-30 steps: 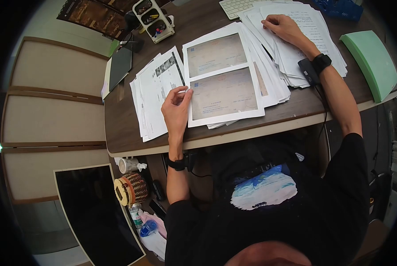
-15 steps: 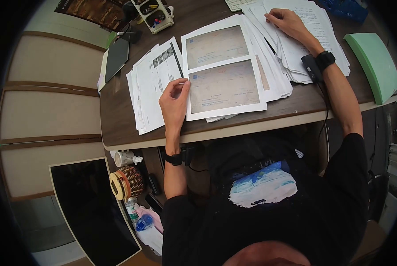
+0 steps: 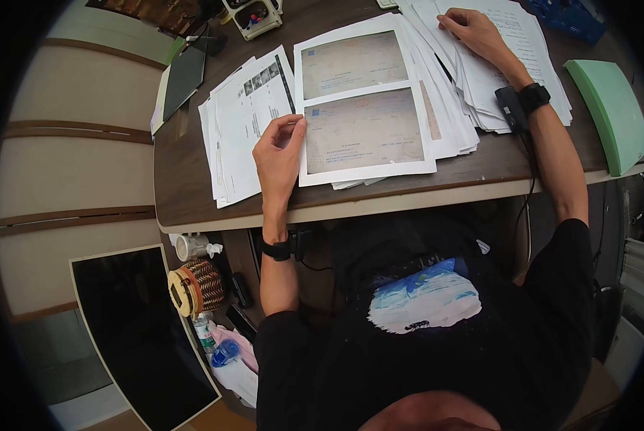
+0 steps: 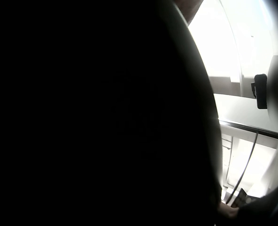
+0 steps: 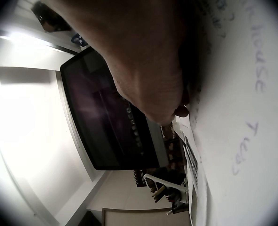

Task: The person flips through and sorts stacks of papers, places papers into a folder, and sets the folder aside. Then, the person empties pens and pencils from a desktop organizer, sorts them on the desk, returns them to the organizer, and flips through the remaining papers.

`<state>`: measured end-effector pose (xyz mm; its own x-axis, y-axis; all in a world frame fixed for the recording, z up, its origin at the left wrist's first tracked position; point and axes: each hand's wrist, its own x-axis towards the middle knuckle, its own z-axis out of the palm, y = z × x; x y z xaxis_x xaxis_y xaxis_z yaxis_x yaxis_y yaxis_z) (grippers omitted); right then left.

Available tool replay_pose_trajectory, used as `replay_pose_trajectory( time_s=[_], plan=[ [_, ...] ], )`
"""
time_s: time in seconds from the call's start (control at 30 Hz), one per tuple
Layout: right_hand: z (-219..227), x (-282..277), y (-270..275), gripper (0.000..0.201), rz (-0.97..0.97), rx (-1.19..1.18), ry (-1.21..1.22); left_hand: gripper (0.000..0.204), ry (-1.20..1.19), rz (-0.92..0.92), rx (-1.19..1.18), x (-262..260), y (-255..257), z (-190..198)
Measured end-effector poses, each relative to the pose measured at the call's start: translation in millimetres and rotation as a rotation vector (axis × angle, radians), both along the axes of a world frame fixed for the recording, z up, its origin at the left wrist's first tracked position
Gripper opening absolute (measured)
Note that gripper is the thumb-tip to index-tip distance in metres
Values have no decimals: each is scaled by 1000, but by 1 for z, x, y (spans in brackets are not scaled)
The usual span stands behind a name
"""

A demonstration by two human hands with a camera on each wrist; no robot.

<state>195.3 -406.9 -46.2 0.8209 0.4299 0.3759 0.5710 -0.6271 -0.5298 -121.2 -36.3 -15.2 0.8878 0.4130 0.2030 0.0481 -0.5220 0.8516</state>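
A white sheet printed with two grey-brown, form-like pictures (image 3: 365, 133) lies on top of loose papers on the desk. My left hand (image 3: 277, 159) is at its left edge, the thumb and bent forefinger pinching the margin. In the left wrist view a dark mass covers most of the frame and hides the fingers. My right hand (image 3: 478, 34) rests on a stack of text pages (image 3: 519, 57), its fingers loosely bent and nothing held. The right wrist view shows that hand (image 5: 146, 70) low over a page with handwriting (image 5: 247, 117).
More printed papers (image 3: 239, 136) lie left of the sheet. A green, curved object (image 3: 609, 115) stands at the right of the wooden desk (image 3: 185, 194), a pen organizer (image 3: 253, 18) at the back. A cable (image 3: 529, 161) hangs from the right wrist camera. Below left are a monitor (image 3: 142, 337) and woven basket (image 3: 196, 287).
The head view has shifted, so the desk and papers sit higher in the frame. Both hands keep nearly the same pose and place on the papers.
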Motion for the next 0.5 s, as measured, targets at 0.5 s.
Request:
replay_pose_trajectory(
  time_s=[0.5],
  plan=[
    [32,-30,10,36,-39,128,90,22,-21,-12,2,0,2,-2]
  ],
)
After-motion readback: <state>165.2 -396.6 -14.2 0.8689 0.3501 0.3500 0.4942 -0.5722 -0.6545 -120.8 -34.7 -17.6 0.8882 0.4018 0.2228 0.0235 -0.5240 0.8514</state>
